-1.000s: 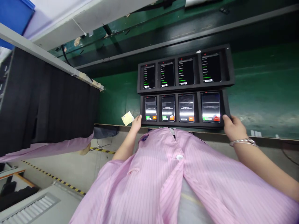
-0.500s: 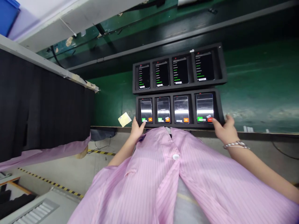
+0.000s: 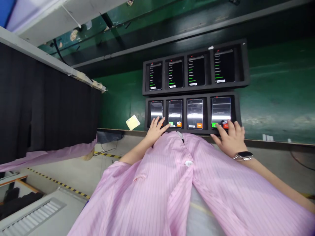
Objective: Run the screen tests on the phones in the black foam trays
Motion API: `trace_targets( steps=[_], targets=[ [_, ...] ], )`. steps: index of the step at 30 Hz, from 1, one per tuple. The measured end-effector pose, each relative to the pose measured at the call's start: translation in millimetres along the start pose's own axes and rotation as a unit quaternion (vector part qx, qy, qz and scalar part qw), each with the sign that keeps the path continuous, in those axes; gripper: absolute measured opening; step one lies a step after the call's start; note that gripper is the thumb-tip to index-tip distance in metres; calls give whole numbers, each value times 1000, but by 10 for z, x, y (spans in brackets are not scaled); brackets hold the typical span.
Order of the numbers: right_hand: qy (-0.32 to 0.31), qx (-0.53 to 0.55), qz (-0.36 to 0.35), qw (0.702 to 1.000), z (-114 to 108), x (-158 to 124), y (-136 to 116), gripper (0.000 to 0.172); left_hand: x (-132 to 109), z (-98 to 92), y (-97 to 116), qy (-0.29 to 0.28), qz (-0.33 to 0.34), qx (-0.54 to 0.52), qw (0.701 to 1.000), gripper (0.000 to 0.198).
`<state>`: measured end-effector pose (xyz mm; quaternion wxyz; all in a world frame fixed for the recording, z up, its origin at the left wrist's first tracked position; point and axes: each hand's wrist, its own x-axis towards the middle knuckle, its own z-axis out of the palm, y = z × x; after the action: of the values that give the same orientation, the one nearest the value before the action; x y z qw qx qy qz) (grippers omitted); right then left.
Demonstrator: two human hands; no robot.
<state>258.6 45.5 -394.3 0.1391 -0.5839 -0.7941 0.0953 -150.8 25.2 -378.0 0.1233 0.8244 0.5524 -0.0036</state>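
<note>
Two black foam trays lie on the green conveyor belt (image 3: 270, 98), each with several phones in slots. The near tray (image 3: 208, 113) holds phones with lit screens showing green and orange or red buttons. My left hand (image 3: 155, 128) lies with fingers spread over the bottom of the leftmost phone (image 3: 156, 111). My right hand (image 3: 230, 137), a watch on its wrist, rests with fingers stretched out on the bottom of the rightmost phone (image 3: 221, 111). The far tray (image 3: 243, 65) holds phones with dark screens and green text lines. Neither hand holds anything.
A yellow sticky note (image 3: 133, 122) sits at the belt's near edge, left of the near tray. A black curtained frame (image 3: 49, 108) stands to the left. Another person's pink sleeve (image 3: 49, 155) shows below it. My pink striped coat (image 3: 172, 190) fills the foreground.
Both hands left the ends of the near tray and moved inward onto the outer phones' screens, with fingers now spread. The camera shifted slightly.
</note>
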Motion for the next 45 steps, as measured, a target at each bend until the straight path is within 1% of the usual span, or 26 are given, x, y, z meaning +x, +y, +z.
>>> trace_targets(
  steps=[2,4,7,11,13,17,18,20,23,26,30,33,37,43,45],
  targets=[
    [-3,-2,-7,1000,-14,14,-34,65,42,13,4,9,2,-5,1000,63],
    [-4,0,-22,1000,-25,51,-98,69,69,45,9,12,1,-13,1000,64],
    [-17,7,-65,998,-1,151,-231,74,88,106,15,10,-5,-24,1000,61],
    [-42,22,-129,991,110,300,-376,67,56,135,-4,18,-15,-37,999,56],
    [-50,28,-144,988,164,348,-405,67,-21,117,-45,35,-40,-43,998,55],
    [-69,34,-143,987,225,373,-399,73,-299,77,-185,85,-141,-57,985,75],
    [-70,34,-142,987,238,370,-393,74,-372,77,-220,93,-164,-61,980,76],
    [-66,33,-141,987,272,359,-381,75,-487,91,-278,100,-195,-77,973,74],
    [-53,28,-145,988,332,343,-368,75,-556,130,-319,89,-208,-124,966,70],
    [-44,18,-153,987,384,328,-358,75,-541,167,-325,79,-205,-143,965,71],
    [-26,7,-167,986,430,319,-334,73,-495,217,-338,67,-217,-124,966,73],
    [-21,14,-178,984,445,341,-312,75,-448,246,-360,74,-231,-122,962,73],
    [-23,20,-164,986,430,404,-305,73,-357,222,-385,87,-231,-126,961,72],
    [-45,26,-155,987,378,458,-338,69,-273,139,-399,90,-239,-123,959,58],
    [-38,28,-148,988,357,451,-337,63,-277,133,-384,91,-250,-122,956,53]
  ],
)
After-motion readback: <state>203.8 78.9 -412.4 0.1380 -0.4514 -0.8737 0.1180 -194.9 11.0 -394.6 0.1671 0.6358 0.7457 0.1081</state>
